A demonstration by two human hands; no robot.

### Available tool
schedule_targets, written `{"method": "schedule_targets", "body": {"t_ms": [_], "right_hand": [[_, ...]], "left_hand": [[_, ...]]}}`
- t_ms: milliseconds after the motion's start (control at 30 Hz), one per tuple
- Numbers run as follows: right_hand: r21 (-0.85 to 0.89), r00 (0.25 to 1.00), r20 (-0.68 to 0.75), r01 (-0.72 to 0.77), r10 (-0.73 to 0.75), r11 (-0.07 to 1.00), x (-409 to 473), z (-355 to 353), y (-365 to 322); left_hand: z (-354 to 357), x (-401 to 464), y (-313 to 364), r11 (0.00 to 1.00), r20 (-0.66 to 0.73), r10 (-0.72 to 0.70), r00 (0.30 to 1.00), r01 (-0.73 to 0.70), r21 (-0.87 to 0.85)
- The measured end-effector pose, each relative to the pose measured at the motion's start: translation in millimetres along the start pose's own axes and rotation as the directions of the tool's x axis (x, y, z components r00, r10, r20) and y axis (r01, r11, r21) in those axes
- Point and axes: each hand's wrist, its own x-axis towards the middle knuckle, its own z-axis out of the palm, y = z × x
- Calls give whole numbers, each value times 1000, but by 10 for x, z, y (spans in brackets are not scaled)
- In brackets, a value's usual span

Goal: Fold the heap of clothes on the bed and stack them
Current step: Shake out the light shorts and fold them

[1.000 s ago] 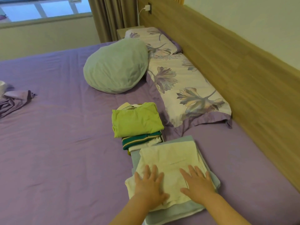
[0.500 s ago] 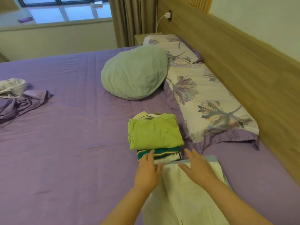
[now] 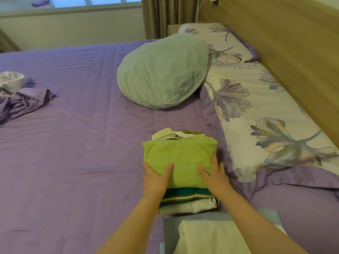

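Both hands at centre frame on a stack (image 3: 185, 180) of folded clothes on the purple bed (image 3: 77, 162); left hand (image 3: 156, 178) clasps the stack's left edge, thumb on the green top (image 3: 178, 156), fingers down the side; right hand (image 3: 213, 176) lies on the right edge the same way, so each grip is closed on the stack. Below the green top, a teal-striped piece and a white one; a second folded pile (image 3: 211, 233), cream on blue-grey, sits at bottom centre just beside the stack. Unfolded heap (image 3: 20, 96) at far left, well apart; green cushion (image 3: 163, 72) upper centre; floral pillow (image 3: 266, 114) at right along the headboard (image 3: 293, 43).
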Motion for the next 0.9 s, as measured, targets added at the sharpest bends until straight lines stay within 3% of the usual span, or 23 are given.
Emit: {"method": "schedule_targets", "body": {"t_ms": [200, 333, 467, 633, 900], "right_hand": [[251, 999, 4, 50, -53, 967, 281, 192, 141], [308, 999, 27, 30, -40, 951, 377, 269, 222], [408, 995, 59, 52, -83, 911, 235, 181, 141], [534, 994, 50, 53, -94, 844, 221, 120, 85], [559, 991, -43, 131, -128, 819, -108, -334, -360]], "left_hand": [[32, 208, -63, 980, 60, 31, 998, -19, -197], [43, 246, -104, 957, 65, 31, 997, -10, -290], [-77, 233, -126, 874, 227, -68, 971, 168, -457], [-193, 169, -20, 723, 480, -138, 866, 419, -549], [-488, -249, 447, 695, 498, -17, 867, 368, -618]]}}
